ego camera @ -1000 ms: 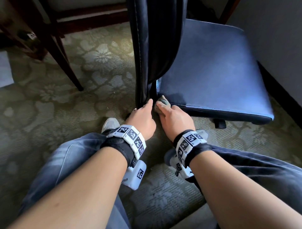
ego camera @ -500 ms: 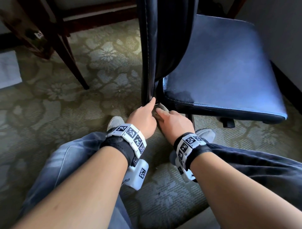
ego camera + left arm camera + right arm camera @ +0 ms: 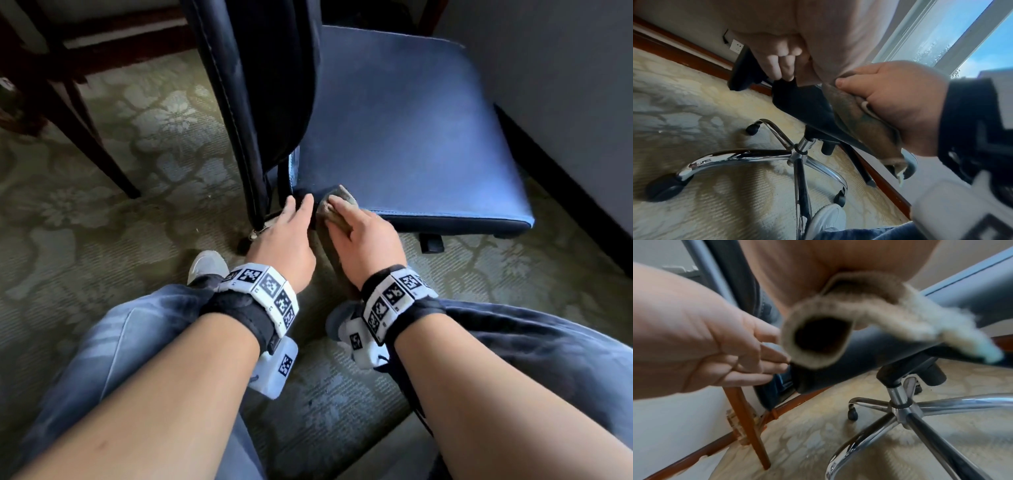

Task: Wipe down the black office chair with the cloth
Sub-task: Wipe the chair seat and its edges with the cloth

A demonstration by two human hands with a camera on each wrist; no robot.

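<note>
The black office chair stands in front of me, its seat (image 3: 394,130) to the right and its backrest (image 3: 260,85) edge-on at centre. My right hand (image 3: 356,226) grips a folded brownish cloth (image 3: 337,197) and holds it against the seat's near left corner. In the left wrist view the cloth (image 3: 859,121) drapes over the seat edge, with the right hand (image 3: 896,100) and its thumb wrapped round it. My left hand (image 3: 287,226) is just left of the cloth, with fairly straight fingers (image 3: 764,356) touching the seat's corner. The cloth (image 3: 838,318) is blurred in the right wrist view.
Under the seat is a chrome star base (image 3: 793,154) with black casters. Dark wooden chair legs (image 3: 85,130) stand at the left on the patterned carpet. A wall with a dark baseboard (image 3: 565,178) runs close along the right. My knees and shoes lie below my hands.
My right hand has brought the cloth up from below the seat edge onto the seat's corner. My left hand has shifted from the backrest's lower end to the seat corner.
</note>
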